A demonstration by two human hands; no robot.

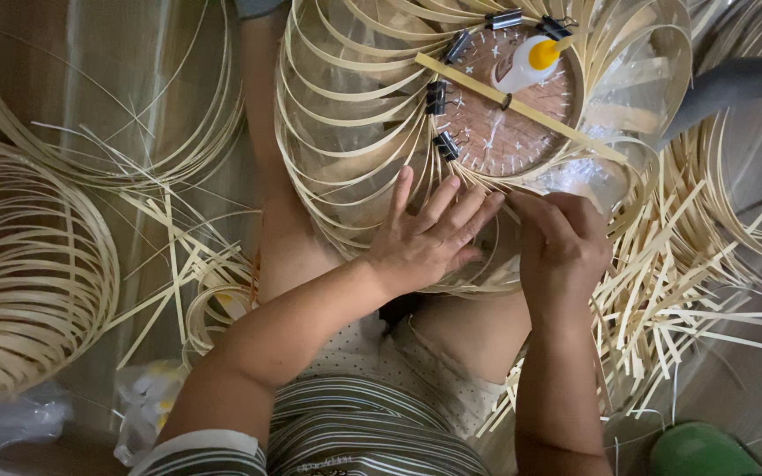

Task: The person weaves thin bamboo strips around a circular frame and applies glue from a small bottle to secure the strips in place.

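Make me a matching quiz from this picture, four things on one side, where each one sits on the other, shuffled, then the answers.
Things:
1. glue bottle
2. black binder clips
3. left hand
4. loose bamboo strips

Places:
A. spread flat on the curved strips of the bamboo frame
B. piled on the floor at right
C. lying on the round disc
D. clamped along the disc's edge

Pairs: 1-C, 2-D, 3-A, 4-B
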